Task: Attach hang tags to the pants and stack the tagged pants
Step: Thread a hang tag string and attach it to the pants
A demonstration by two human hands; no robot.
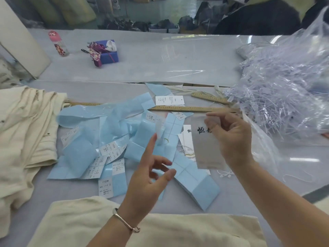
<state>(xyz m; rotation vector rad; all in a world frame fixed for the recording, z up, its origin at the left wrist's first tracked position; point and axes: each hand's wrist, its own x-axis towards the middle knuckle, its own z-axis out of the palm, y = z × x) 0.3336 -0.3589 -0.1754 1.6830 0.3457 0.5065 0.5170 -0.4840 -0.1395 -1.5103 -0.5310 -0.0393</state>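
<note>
Nearest the camera lie cream pants (pixel 160 229), flat on the table (pixel 142 68) edge. Above them the left hand (pixel 147 177) is raised, fingers (pixel 151 145) loosely spread, and its index tip touches a small translucent strip (pixel 159 130). The right hand (pixel 233 139) pinches a translucent hang tag (pixel 206 148) with black characters by its top edge. Blue sticker sheets (pixel 114 139) lie scattered behind. More cream pants (pixel 26 131) are piled at the left.

Bright even light, glare streaks on table (pixel 178 56), soft blur, edges bowed
</note>
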